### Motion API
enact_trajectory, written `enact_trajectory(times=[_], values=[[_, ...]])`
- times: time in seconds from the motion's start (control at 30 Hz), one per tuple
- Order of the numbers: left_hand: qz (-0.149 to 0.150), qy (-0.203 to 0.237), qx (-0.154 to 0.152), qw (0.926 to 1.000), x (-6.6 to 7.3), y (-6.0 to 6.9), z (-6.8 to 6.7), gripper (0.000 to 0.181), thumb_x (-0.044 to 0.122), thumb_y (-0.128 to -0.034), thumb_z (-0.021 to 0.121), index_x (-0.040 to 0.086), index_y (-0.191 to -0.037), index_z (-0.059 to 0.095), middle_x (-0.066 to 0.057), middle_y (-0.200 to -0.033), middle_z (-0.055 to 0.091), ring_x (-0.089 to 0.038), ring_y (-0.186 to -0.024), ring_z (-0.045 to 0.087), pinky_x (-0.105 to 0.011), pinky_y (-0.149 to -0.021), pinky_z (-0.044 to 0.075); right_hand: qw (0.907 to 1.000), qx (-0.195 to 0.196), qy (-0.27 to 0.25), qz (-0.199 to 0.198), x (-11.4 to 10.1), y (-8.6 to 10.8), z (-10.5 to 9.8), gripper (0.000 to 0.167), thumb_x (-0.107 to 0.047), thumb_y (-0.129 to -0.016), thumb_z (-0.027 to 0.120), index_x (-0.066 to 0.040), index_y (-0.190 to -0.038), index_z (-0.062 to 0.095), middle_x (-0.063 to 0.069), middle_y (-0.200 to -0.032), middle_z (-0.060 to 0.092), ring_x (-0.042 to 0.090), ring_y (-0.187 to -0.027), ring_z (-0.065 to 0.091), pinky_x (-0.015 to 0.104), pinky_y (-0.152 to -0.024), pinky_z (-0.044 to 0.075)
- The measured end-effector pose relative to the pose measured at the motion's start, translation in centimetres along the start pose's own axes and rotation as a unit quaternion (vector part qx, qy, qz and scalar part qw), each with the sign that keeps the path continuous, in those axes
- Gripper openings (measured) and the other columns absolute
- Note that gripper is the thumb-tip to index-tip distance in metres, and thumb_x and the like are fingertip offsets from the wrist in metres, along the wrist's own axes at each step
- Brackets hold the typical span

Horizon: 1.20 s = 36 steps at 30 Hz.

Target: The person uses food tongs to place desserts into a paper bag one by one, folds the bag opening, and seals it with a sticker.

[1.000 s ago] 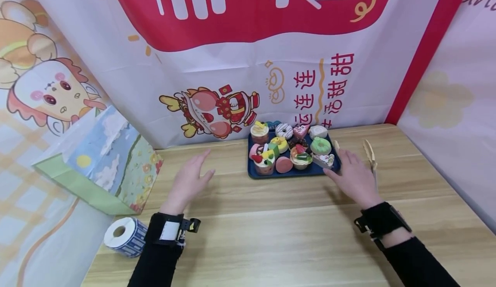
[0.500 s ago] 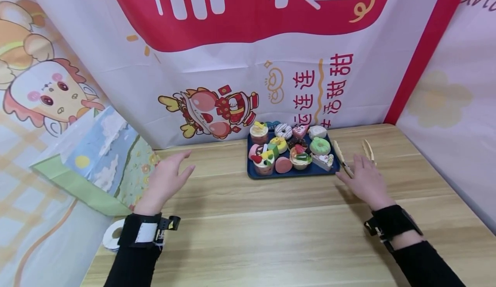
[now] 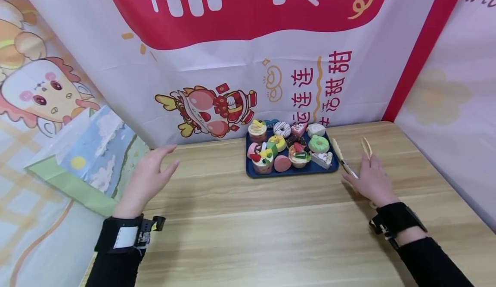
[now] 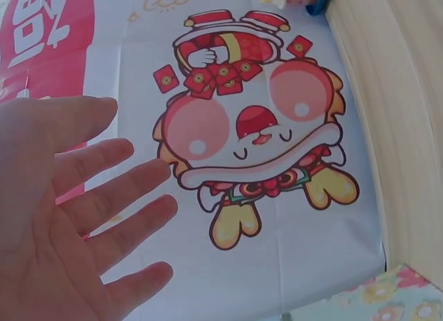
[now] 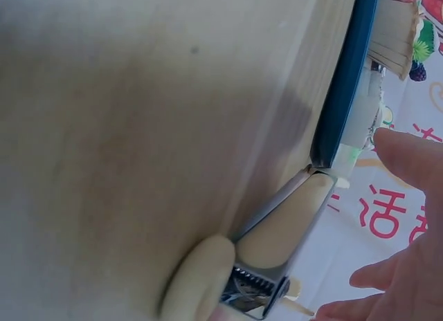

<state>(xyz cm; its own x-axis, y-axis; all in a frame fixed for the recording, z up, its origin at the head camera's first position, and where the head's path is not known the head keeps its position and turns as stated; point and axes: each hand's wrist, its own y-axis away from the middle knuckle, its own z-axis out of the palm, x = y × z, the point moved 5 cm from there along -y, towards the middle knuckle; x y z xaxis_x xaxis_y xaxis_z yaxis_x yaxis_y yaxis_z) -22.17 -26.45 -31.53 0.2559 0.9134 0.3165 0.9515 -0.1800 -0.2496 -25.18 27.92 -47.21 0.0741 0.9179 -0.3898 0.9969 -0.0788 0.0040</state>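
My left hand [image 3: 144, 177] hovers with its fingers spread beside a printed paper bag [image 3: 91, 160] at the left; nothing is in it. In the left wrist view the fingers [image 4: 128, 224] stand apart. My right hand [image 3: 376, 182] is over a pair of tongs [image 3: 342, 160] lying on the table, partly covering them. The tongs have pale tips, a metal middle and a pale grip end [image 5: 197, 279] seen in the right wrist view. Thumb and fingers there are apart, with no grip on the tongs visible. Whether a fingertip touches them I cannot tell.
A dark blue tray [image 3: 292, 175] against the backdrop holds several toy pastries, among them a green donut [image 3: 319, 144], a cupcake [image 3: 262, 163] and a pink macaron [image 3: 282, 163]. The wooden table [image 3: 248, 226] ends at a printed cloth backdrop [image 3: 209, 71].
My left hand has moved left, now in front of the bag, and its arm hides the label roll. My right hand has moved right, from the tray's corner to over the tongs.
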Motion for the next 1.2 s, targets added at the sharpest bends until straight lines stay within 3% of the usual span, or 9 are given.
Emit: enact_trajectory(times=[0.13, 0.23, 0.37, 0.47, 0.63, 0.8, 0.97, 1.13, 1.2], values=[[0.002, -0.007, 0.011, 0.9999, -0.5, 0.5, -0.5, 0.047, 0.025, -0.0995, 0.056, 0.001, -0.139, 0.05, -0.028, -0.135, 0.054, -0.045, -0.113, 0.057, -0.06, -0.093, 0.046, 1.0, -0.002, -0.004, -0.005, 0.4, 0.1, 0.1, 0.106, -0.053, -0.09, 0.061, 0.02, -0.147, 0.008, 0.049, -0.148, 0.007, 0.064, -0.136, 0.014, 0.073, -0.105, 0.024], [0.002, -0.013, 0.023, 0.9996, -1.0, 0.8, -0.9, 0.046, 0.025, -0.0993, 0.056, 0.001, -0.138, 0.051, -0.027, -0.134, 0.055, -0.044, -0.112, 0.057, -0.06, -0.093, 0.045, 0.9998, -0.015, -0.015, -0.001, 0.8, 0.1, 0.1, 0.109, -0.05, -0.09, 0.062, 0.023, -0.145, 0.003, 0.05, -0.148, 0.002, 0.064, -0.137, 0.01, 0.071, -0.109, 0.02], [-0.003, -0.031, 0.046, 0.9984, -2.0, 1.2, -1.6, 0.045, 0.023, -0.098, 0.058, 0.0, -0.136, 0.053, -0.028, -0.135, 0.053, -0.047, -0.124, 0.048, -0.063, -0.1, 0.039, 0.9988, -0.031, -0.029, 0.023, 1.4, 0.0, 0.4, 0.112, -0.047, -0.089, 0.064, 0.025, -0.143, -0.004, 0.05, -0.148, -0.002, 0.065, -0.134, 0.015, 0.069, -0.109, 0.022], [-0.006, -0.043, 0.065, 0.997, -2.8, 1.4, -2.2, 0.044, 0.022, -0.0965, 0.06, 0.0, -0.135, 0.054, -0.028, -0.134, 0.054, -0.047, -0.123, 0.048, -0.064, -0.099, 0.039, 0.9977, -0.034, -0.041, 0.043, 1.8, -0.1, 0.6, 0.11, -0.044, -0.089, 0.065, 0.024, -0.144, -0.001, 0.049, -0.148, 0.001, 0.065, -0.129, 0.024, 0.069, -0.107, 0.027], [-0.024, -0.052, 0.066, 0.9961, -3.9, 1.6, -3.7, 0.046, 0.02, -0.0956, 0.06, 0.001, -0.136, 0.052, -0.029, -0.136, 0.051, -0.049, -0.125, 0.045, -0.066, -0.099, 0.036, 0.9954, -0.026, -0.071, 0.059, 2.1, -0.2, 0.7, 0.102, -0.037, -0.087, 0.069, 0.023, -0.141, 0.008, 0.049, -0.144, 0.012, 0.063, -0.124, 0.03, 0.069, -0.105, 0.03], [-0.015, -0.063, 0.099, 0.993, -4.7, 1.6, -5.5, 0.047, 0.014, -0.0933, 0.062, -0.005, -0.135, 0.051, -0.033, -0.138, 0.047, -0.052, -0.128, 0.04, -0.065, -0.107, 0.029, 0.9951, -0.031, -0.066, 0.067, 2.7, -0.1, 0.9, 0.097, -0.036, -0.084, 0.072, 0.026, -0.134, 0.017, 0.051, -0.131, 0.027, 0.061, -0.115, 0.039, 0.067, -0.097, 0.038], [-0.04, -0.093, 0.138, 0.9852, -6.6, 2.4, -7.9, 0.048, 0.014, -0.0934, 0.059, -0.005, -0.136, 0.049, -0.031, -0.147, 0.039, -0.049, -0.142, 0.026, -0.065, -0.115, 0.013, 0.9978, -0.051, -0.013, 0.04, 3.1, -0.1, 1.2, 0.088, -0.04, -0.085, 0.07, 0.031, -0.119, 0.031, 0.05, -0.112, 0.041, 0.053, -0.096, 0.052, 0.06, -0.086, 0.046], [-0.075, -0.112, 0.187, 0.9729, -8.7, 3.1, -10.0, 0.053, 0.014, -0.0931, 0.059, -0.006, -0.14, 0.044, -0.028, -0.155, 0.03, -0.048, -0.143, 0.025, -0.066, -0.114, 0.012, 0.998, -0.054, -0.002, 0.032, 3.0, -0.2, 1.2, 0.085, -0.039, -0.084, 0.07, 0.032, -0.114, 0.035, 0.049, -0.108, 0.044, 0.053, -0.094, 0.053, 0.059, -0.085, 0.047], [-0.103, -0.124, 0.187, 0.9689, -9.5, 3.2, -10.2, 0.057, 0.017, -0.0947, 0.057, -0.005, -0.145, 0.038, -0.027, -0.157, 0.026, -0.047, -0.144, 0.025, -0.065, -0.115, 0.012, 0.9978, -0.054, 0.002, 0.038, 3.0, -0.1, 1.1, 0.083, -0.04, -0.084, 0.07, 0.031, -0.112, 0.036, 0.048, -0.107, 0.044, 0.052, -0.093, 0.053, 0.058, -0.083, 0.047]])
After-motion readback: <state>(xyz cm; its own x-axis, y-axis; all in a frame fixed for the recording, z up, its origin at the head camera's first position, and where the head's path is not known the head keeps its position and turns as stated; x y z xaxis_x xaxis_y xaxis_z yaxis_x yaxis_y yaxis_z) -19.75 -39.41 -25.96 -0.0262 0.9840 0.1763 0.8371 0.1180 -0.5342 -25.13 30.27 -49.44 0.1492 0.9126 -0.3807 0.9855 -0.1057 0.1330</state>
